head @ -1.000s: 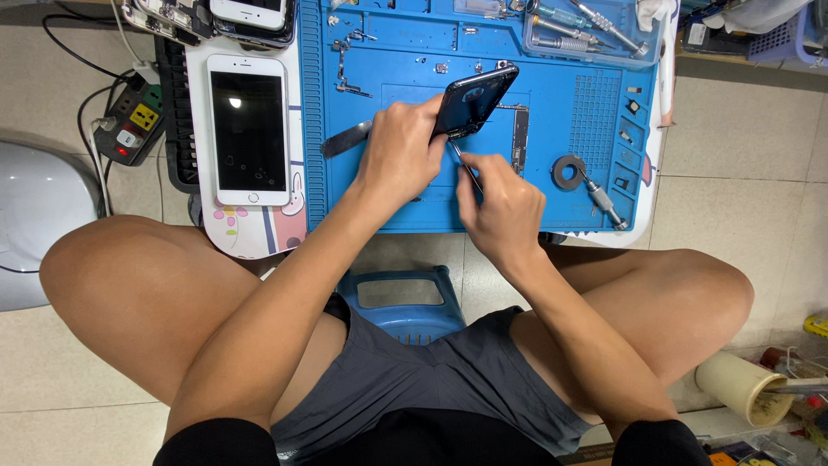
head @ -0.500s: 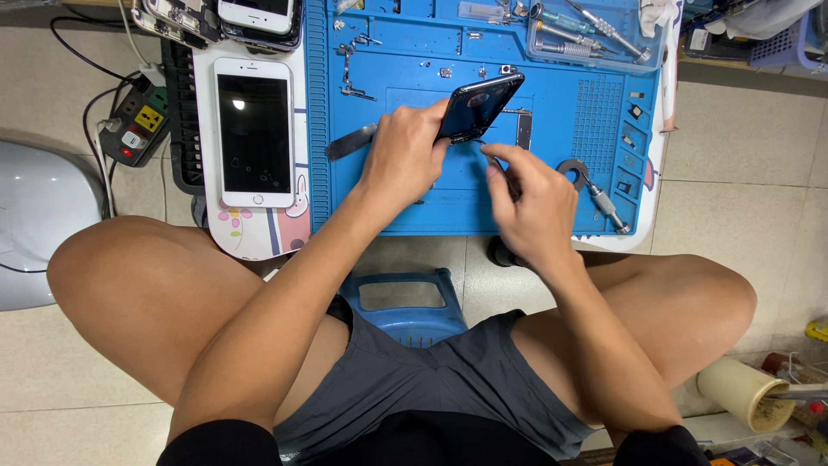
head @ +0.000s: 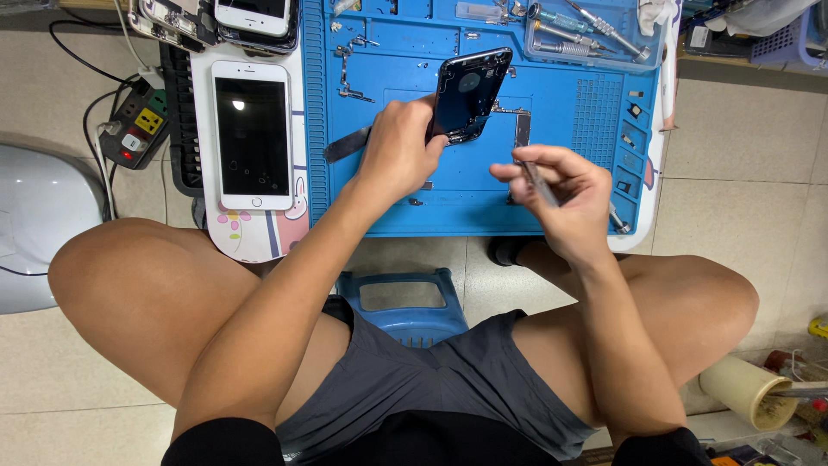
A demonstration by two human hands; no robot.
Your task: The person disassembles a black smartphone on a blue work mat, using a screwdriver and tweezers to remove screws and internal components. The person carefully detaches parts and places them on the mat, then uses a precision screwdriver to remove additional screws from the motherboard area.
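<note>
The left hand [head: 399, 155] is closed around the lower end of a dark phone housing [head: 467, 93], which is held tilted above the middle of the blue mat [head: 448, 203] on the tabletop. A thin metal tool [head: 536, 181] is pinched between the fingertips of the right hand [head: 565, 200], raised just off the mat near its front edge, apart from the housing. A grey pry tool [head: 347, 145] is partly hidden behind the left wrist. A white phone [head: 252, 134] is laid face up toward the left edge, with a power strip [head: 136, 129] beyond it. Screwdrivers are kept in a clear tray [head: 591, 39] at the far right corner
</note>
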